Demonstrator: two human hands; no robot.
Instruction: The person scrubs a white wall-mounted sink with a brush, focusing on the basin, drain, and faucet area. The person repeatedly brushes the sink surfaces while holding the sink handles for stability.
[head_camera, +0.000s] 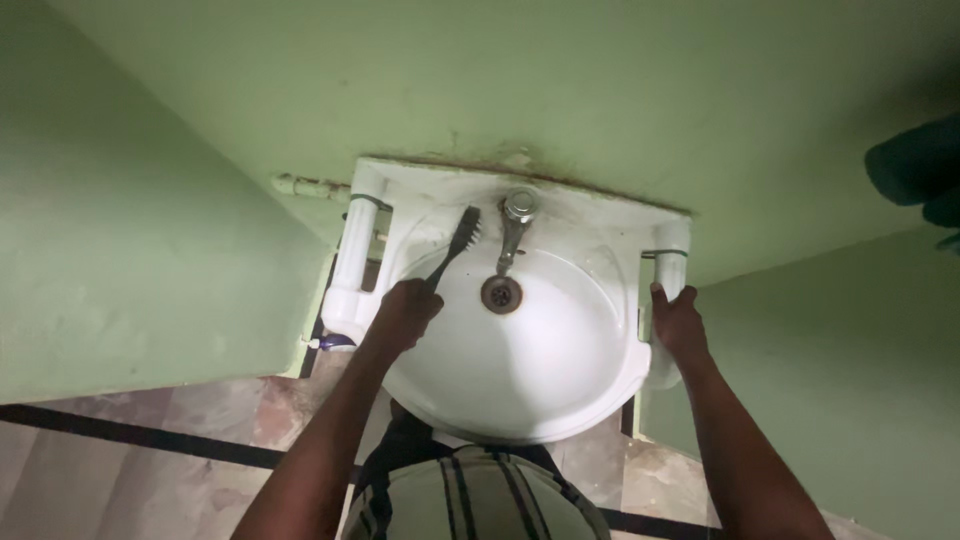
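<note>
Striped garment (480, 500), nearest the lens, cut off by the bottom edge; wearer's body otherwise unseen
Left hand (405, 312): fingers clamped round the handle of a dark brush (455, 245), bristle head lying on the back-left ledge of the basin, beside the tap
Right hand (680, 325): fingers together, pressed on the right rim of the white washbasin (590, 390), holding nothing else
Bowl: looks mostly white and clean; judged well along, though no suds or water can be made out
Drain (501, 294): rusty ring, still discoloured
Metal tap (515, 225): no flow visible
Back ledge by the green wall (560, 100): brown grime remains, judged the part left to scrub
Small tube (328, 343) under the left rim, partly hidden
Dark shape (915, 165) at far right: cropped, unidentifiable
</note>
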